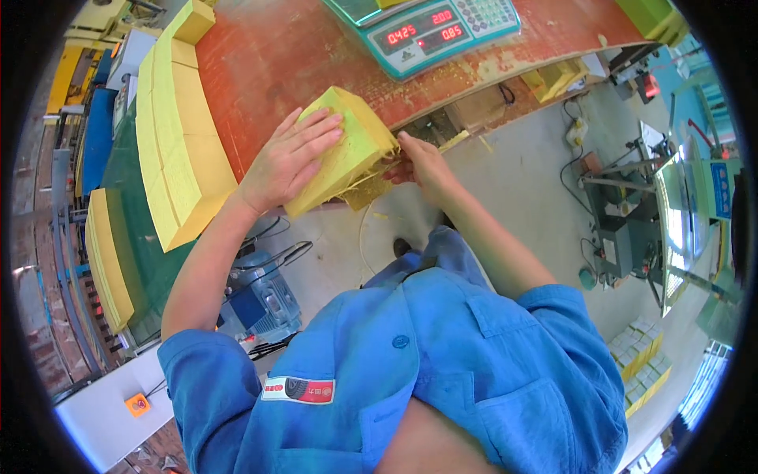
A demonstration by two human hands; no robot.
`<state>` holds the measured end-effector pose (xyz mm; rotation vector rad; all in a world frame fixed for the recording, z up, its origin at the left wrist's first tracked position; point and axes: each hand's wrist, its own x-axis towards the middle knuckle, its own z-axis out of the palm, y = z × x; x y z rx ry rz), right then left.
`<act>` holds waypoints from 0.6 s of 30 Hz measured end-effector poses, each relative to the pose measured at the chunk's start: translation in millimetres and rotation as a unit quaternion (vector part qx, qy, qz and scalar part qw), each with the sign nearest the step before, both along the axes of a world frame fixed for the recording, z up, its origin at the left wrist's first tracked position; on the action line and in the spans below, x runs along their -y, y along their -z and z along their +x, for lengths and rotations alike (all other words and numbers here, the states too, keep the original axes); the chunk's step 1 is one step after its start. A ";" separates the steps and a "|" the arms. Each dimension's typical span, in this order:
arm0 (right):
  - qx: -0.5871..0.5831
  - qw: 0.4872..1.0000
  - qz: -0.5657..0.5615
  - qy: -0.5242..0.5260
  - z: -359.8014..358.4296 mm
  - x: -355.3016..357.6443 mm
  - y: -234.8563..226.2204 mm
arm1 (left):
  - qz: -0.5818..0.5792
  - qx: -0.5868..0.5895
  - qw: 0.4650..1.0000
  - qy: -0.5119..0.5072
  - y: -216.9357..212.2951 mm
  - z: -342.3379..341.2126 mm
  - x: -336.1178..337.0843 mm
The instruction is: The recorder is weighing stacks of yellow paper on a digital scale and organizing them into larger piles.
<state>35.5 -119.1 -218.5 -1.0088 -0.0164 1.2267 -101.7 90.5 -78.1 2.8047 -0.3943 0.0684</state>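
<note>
A yellow block (351, 162) lies tilted at the near edge of the red-brown table, jutting past it. Ragged strands hang from its right-hand corner and underside. My left hand (296, 154) rests flat on its upper face with the fingers stretched out. At the frayed corner, my right hand (422, 167) is closed, thumb on top and the other fingers curled underneath. What those fingers pinch is too small and shaded to make out.
A row of yellow blocks (178, 126) lines the table's left side. A teal digital scale (450, 39) stands on the red-brown tabletop (260, 47). Below left are a blue motor (268, 292) and cables. Machinery (624, 213) stands on the floor at right, with packed bundles (639, 359) nearer.
</note>
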 end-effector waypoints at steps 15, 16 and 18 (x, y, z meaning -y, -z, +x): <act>0.469 0.801 -0.193 -0.319 -53.8 75.1 79.9 | 0.025 0.064 0.997 0.027 12.3 -3.8 -6.9; 0.567 0.730 -0.258 -0.281 -56.5 76.8 89.3 | 0.027 0.071 0.997 0.029 10.7 -2.7 -5.8; 0.518 0.846 -0.123 -0.012 -54.5 44.8 55.2 | 0.030 0.075 0.996 0.025 11.0 -7.8 -4.0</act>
